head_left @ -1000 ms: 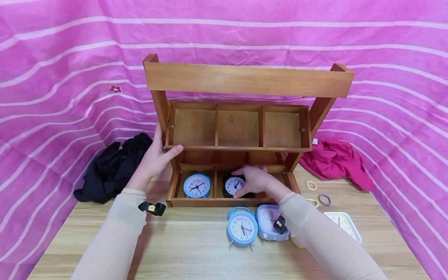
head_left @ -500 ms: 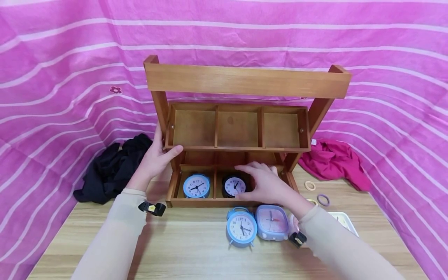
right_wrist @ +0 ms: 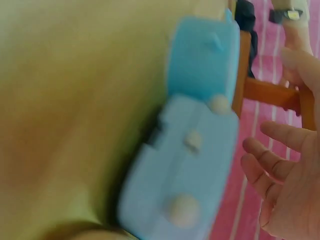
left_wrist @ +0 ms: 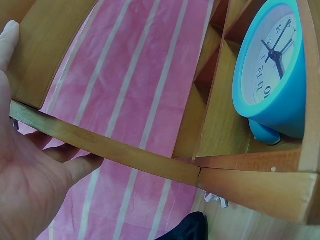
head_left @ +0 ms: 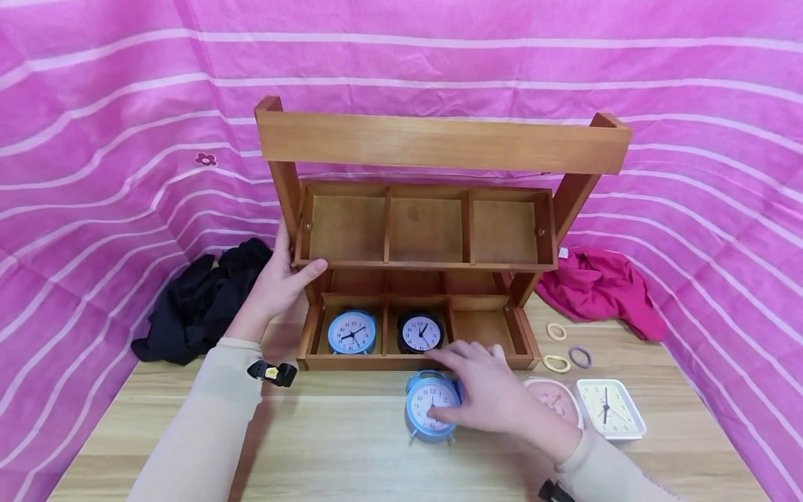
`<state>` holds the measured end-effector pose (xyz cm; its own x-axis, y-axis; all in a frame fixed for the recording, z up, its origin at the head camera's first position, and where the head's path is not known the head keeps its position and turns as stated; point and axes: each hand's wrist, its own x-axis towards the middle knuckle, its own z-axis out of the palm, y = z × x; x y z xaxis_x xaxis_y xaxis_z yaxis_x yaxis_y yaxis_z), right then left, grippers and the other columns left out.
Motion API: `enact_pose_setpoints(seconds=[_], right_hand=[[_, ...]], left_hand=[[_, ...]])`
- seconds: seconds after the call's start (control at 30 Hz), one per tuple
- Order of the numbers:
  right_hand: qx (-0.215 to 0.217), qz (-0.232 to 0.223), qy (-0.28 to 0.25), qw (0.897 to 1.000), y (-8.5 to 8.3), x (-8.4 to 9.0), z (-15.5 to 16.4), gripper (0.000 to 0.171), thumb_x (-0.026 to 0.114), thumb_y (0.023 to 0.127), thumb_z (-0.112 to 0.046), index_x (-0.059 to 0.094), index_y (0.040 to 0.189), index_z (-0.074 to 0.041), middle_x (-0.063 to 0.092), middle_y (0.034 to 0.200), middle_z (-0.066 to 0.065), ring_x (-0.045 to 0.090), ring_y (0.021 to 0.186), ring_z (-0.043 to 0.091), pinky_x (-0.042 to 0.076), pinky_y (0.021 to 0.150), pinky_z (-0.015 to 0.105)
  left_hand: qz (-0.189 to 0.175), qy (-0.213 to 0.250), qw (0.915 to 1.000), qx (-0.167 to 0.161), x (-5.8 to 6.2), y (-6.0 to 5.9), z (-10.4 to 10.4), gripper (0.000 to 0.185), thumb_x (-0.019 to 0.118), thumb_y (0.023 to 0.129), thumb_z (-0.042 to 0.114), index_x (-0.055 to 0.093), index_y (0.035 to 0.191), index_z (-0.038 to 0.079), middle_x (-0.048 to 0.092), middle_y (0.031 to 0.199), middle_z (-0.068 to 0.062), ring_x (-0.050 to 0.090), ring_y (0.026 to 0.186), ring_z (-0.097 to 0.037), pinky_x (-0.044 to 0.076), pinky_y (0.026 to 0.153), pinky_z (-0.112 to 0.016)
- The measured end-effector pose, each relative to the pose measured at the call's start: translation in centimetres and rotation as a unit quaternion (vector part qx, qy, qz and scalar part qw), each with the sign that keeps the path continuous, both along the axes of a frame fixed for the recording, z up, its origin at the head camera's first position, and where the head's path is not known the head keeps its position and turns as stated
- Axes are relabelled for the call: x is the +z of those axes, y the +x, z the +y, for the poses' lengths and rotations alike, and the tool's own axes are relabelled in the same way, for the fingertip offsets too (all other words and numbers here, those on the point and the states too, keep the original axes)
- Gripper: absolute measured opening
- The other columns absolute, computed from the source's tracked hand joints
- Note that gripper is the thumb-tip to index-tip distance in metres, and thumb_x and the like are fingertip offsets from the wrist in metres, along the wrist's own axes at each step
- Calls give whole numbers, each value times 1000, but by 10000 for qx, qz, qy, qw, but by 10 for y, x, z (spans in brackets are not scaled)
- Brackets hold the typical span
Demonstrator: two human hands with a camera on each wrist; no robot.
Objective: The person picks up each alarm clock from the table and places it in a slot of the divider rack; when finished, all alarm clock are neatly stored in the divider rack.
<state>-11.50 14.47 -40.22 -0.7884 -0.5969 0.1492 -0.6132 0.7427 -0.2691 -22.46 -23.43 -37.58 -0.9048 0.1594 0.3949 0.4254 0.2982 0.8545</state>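
Note:
My left hand [head_left: 276, 289] grips the left side of a two-tier wooden rack [head_left: 439, 143], its thumb over the upper tray's corner and fingers behind the post. In the lower tray, a blue alarm clock [head_left: 353, 333] sits in the left compartment and a black alarm clock [head_left: 420, 333] in the middle one; the right compartment is bare. My right hand [head_left: 486, 394], fingers spread, hovers over the table in front. Below it are a second blue alarm clock [head_left: 433, 411] and a pale blue square clock [right_wrist: 180, 165], mostly hidden by the hand in the head view.
To the right lie a pink round clock [head_left: 558, 399] and a white square clock [head_left: 610, 408]. Beyond them are a beige ring [head_left: 556, 331], a purple ring [head_left: 580, 357] and a yellow ring [head_left: 556, 363]. Black cloth [head_left: 201, 307] and red cloth [head_left: 599, 293] flank the rack.
My right hand has let go of the black clock in the middle compartment and drawn back toward me, over the clocks on the table. My left hand stays on the rack.

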Motion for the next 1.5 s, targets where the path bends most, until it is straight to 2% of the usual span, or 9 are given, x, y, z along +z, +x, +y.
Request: enact_pose_setpoints(seconds=[0.23,0.4,0.83,1.07,1.5], right_hand=[[79,-198,321,9993,16,-17,-3,90,89,65,-67,64,142,-26,63,126,-4,53,120,21,39,91,44],[-7,-325,374,9988,16,-24,-4,92,93,63,-63,65,141,-23,63,124,-5,52,116,19,37,85,40],[-140,-620,119,9979,10,-28,-5,93,95,60,-59,66,139,-20,67,129,-2,52,116,18,39,88,42],[-114,-768,74,9970,10,-29,-4,93,95,62,-57,65,140,-18,69,129,-1,53,114,18,40,89,43],[-172,-782,1,9968,12,-30,-2,91,96,60,-57,66,138,-21,68,127,-5,53,115,16,42,93,47]], left_hand=[[2,-35,10000,60,0,2,-2,103,72,100,27,-6,165,48,15,174,1,32,152,-39,29,117,-69],[14,20,10000,10,-1,2,-3,104,72,100,24,-6,165,47,14,174,1,32,152,-38,29,118,-69],[51,101,9999,-6,1,-1,-2,104,72,100,23,-5,165,47,15,173,0,34,150,-39,30,118,-67],[-25,-3,10000,47,1,0,-1,103,72,99,27,-5,164,49,15,174,0,35,150,-39,31,117,-69],[-37,34,10000,61,-2,1,1,103,73,99,28,-4,164,49,15,174,1,34,150,-39,29,118,-68]])
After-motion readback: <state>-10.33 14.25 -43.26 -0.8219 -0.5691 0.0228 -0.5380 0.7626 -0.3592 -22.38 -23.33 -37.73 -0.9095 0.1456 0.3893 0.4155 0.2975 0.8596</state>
